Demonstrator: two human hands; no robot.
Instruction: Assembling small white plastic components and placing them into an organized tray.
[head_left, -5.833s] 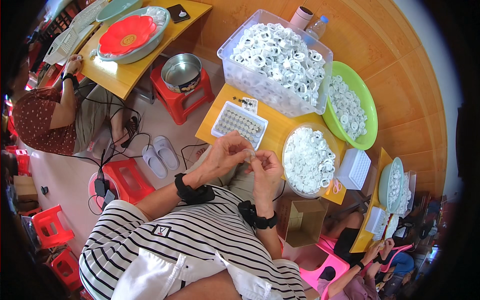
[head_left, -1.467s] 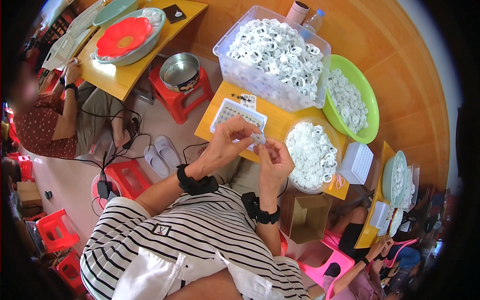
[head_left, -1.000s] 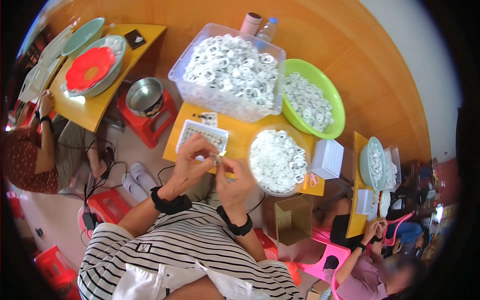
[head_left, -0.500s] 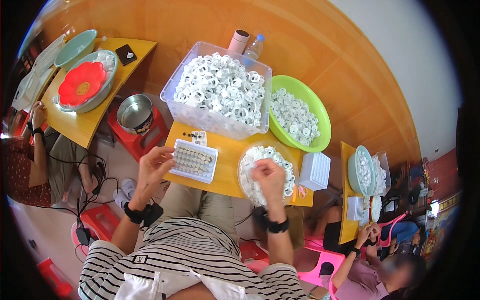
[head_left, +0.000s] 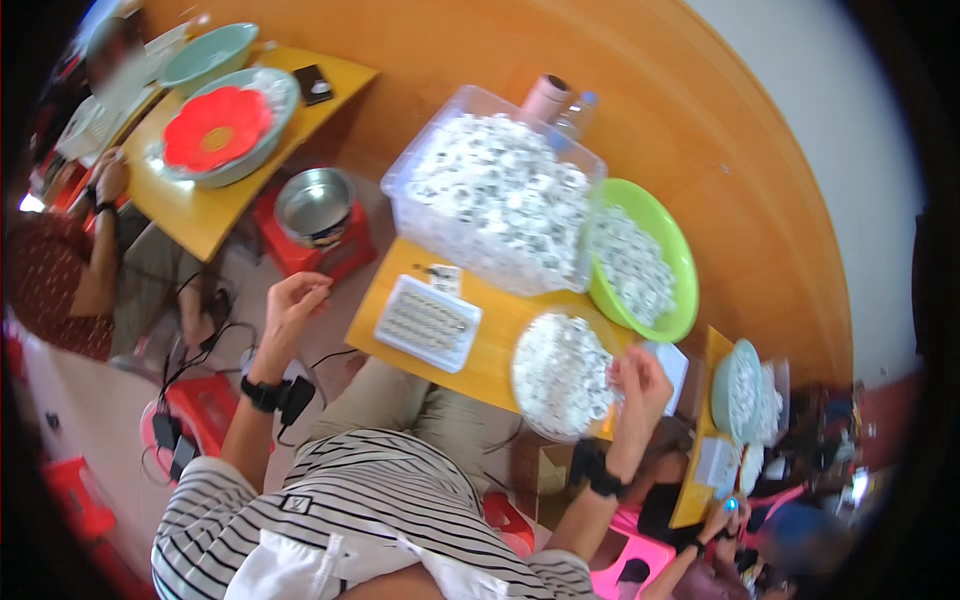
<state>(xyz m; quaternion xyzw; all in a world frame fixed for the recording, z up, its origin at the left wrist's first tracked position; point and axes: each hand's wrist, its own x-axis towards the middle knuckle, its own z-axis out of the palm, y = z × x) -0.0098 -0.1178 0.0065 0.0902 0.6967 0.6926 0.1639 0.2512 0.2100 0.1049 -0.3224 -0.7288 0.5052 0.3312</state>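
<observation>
My left hand point(head_left: 297, 300) hovers left of the yellow table, fingers curled and tips pressed together. Anything pinched there is too small to make out. To its right, a shallow white tray point(head_left: 428, 358) holds rows of small round metallic pieces. My right hand point(head_left: 643, 385) is at the right rim of a round bowl heaped with white plastic parts point(head_left: 562, 372). Its fingers are closed in a pinch, blurred, and whatever is between them blends with the white parts behind.
Behind the tray stands a clear bin of white ring-shaped parts point(head_left: 500, 195), beside a green basin point(head_left: 683, 290). A pink tumbler point(head_left: 546, 98) and a bottle point(head_left: 575, 115) are behind. A steel pot point(head_left: 315, 205) sits on a red stool. Other people work at tables on both sides.
The whole view has shifted and blurred. My left hand has moved left, away from the tray's edge. My right hand has moved from over the bowl to its right rim.
</observation>
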